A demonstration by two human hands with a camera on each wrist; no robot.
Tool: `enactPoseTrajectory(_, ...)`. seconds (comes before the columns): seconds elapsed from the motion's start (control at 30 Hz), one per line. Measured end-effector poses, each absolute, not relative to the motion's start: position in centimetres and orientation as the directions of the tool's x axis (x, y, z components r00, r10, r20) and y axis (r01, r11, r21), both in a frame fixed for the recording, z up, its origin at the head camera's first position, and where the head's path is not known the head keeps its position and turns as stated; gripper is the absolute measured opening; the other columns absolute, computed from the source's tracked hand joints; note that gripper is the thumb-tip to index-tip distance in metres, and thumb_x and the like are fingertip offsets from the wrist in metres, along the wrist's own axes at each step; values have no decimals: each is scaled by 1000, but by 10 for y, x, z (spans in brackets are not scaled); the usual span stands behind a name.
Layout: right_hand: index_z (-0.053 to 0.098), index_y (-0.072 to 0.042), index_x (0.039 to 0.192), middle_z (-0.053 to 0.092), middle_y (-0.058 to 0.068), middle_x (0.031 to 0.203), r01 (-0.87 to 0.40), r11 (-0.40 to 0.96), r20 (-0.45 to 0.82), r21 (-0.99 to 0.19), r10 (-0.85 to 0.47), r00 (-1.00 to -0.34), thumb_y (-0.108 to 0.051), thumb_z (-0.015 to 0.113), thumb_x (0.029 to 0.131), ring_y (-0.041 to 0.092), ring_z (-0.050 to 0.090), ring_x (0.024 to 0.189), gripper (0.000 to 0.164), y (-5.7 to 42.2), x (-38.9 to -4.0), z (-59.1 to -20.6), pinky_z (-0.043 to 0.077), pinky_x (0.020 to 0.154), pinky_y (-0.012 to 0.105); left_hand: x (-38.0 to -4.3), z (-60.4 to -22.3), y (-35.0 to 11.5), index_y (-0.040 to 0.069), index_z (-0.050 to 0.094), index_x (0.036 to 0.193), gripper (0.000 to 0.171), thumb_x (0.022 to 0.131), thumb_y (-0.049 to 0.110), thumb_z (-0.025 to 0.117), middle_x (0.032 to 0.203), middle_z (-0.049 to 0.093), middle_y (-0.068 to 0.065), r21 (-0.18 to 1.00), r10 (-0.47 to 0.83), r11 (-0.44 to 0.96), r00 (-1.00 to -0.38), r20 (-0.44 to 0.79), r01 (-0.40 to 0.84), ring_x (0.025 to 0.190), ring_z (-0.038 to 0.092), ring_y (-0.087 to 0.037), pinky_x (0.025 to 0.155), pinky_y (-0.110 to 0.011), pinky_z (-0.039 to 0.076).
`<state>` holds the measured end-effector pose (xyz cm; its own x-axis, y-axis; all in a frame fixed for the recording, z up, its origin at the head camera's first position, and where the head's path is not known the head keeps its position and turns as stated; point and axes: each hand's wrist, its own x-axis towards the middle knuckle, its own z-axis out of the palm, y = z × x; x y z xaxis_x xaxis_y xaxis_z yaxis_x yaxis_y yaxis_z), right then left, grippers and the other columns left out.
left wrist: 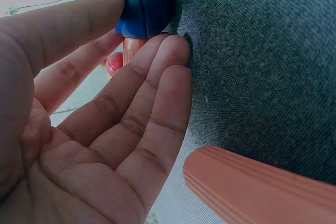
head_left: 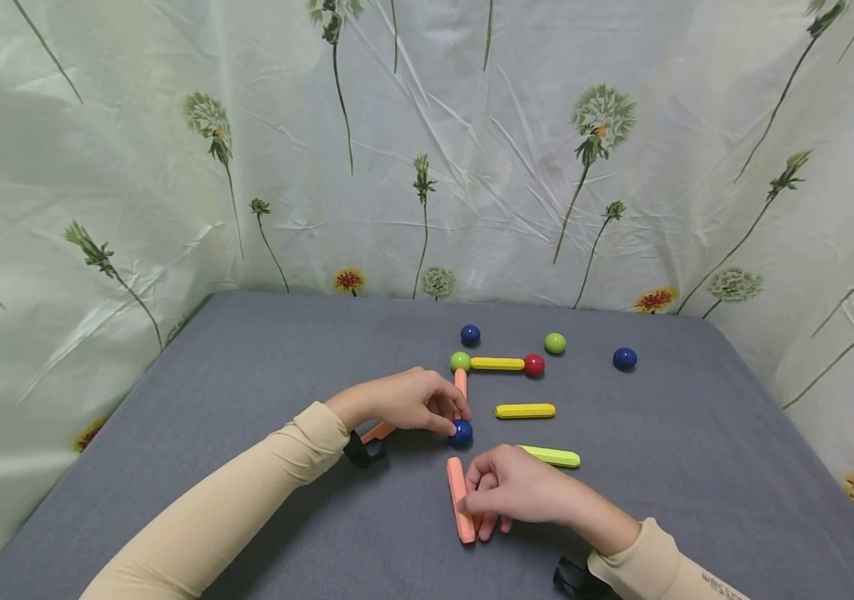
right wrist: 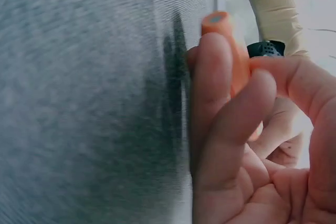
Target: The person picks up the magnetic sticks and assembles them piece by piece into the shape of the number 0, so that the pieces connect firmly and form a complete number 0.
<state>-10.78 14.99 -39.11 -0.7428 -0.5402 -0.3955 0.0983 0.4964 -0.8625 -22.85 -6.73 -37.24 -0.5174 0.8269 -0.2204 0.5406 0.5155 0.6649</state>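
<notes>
My left hand (head_left: pixel 415 400) pinches a blue ball (head_left: pixel 461 433), the thumb (left wrist: pixel 100 11) against its side. This ball sits at the near end of a salmon rod (head_left: pixel 460 383), partly covered by the fingers. The rod's far end meets a green ball (head_left: pixel 460 361), from which a yellow rod (head_left: pixel 497 364) runs right to a red ball (head_left: pixel 535 365). Nearer the front, my right hand (head_left: pixel 520 492) pinches a second salmon rod (head_left: pixel 460 500) between thumb and fingers; its end (right wrist: pixel 215 20) shows a small grey spot in the right wrist view.
Another salmon rod (head_left: pixel 377 432) lies beneath the left wrist. Right of the joined pieces are a loose yellow rod (head_left: pixel 525 411) and a lime rod (head_left: pixel 557 457), partly behind the right hand. Farther back lie two blue balls (head_left: pixel 470 335) and a green ball (head_left: pixel 555 342). Flowered cloth (head_left: pixel 471 167) borders the grey surface.
</notes>
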Motion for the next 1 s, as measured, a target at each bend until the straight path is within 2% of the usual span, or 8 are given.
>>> enactPoseTrajectory(0.23,72,-5,94,79,7,77,230,419,-437,-878,-510,-741,-22,75,99,8,75,67,18,151,-109,-398,61,63,22,-228,-374,-68,18,77,122,21,101,15,76,103,78,5,669,833,502,-514,-204,548,90,69,-1,79,-21,56)
enactPoseTrajectory(0.47,72,-3,95,80,9,80,249,389,-433,-887,-511,-743,-21,73,100,8,75,67,18,151,-111,-403,61,62,21,-228,-374,-68,18,77,122,21,102,15,76,105,79,5,669,832,503,-516,-204,547,91,69,-1,80,-21,56)
enactPoseTrajectory(1.0,73,-4,100,80,7,82,289,399,-470,-870,-495,-731,-25,72,102,8,76,70,21,149,-117,-402,61,64,20,-228,-375,-68,17,77,123,22,102,15,76,106,80,4,678,834,497,-515,-200,541,93,71,0,81,-20,56)
